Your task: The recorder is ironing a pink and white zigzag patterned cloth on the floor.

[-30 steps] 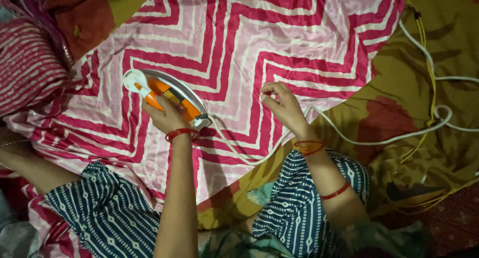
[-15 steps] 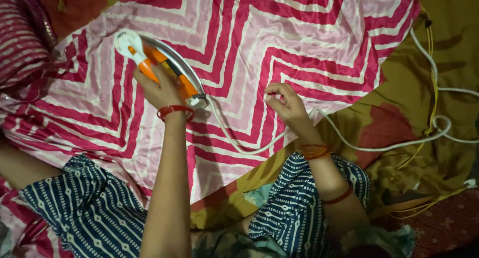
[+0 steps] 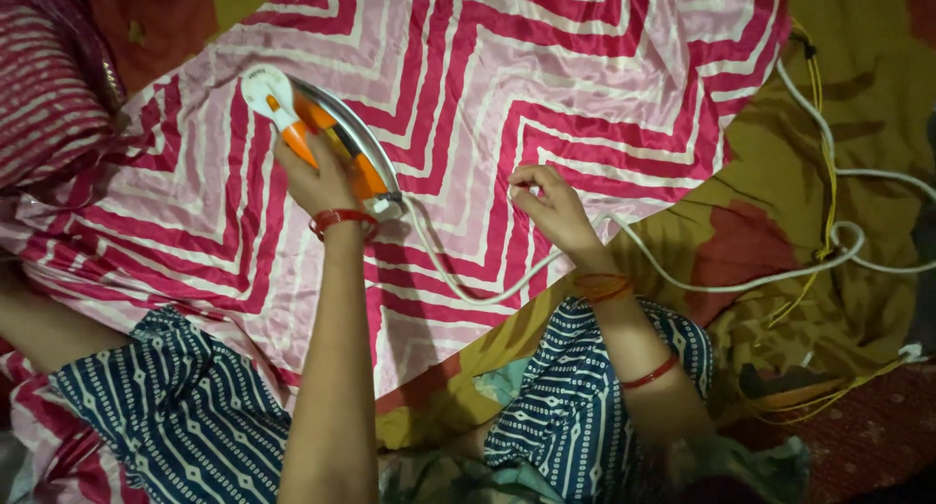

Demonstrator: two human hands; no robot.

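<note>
The left hand [image 3: 317,177] is clenched on the orange handle of the iron [image 3: 322,138], whose long axis runs diagonally, nose up-left, on the pink zigzag cloth [image 3: 546,85]. The right hand [image 3: 551,207] pinches that smooth cloth near its edge, beside the white cord [image 3: 468,288].

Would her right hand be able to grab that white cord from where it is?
Probably yes. The right hand rests on the pink zigzag cloth, and the white cord runs right beside its wrist with nothing lying between them.
</note>
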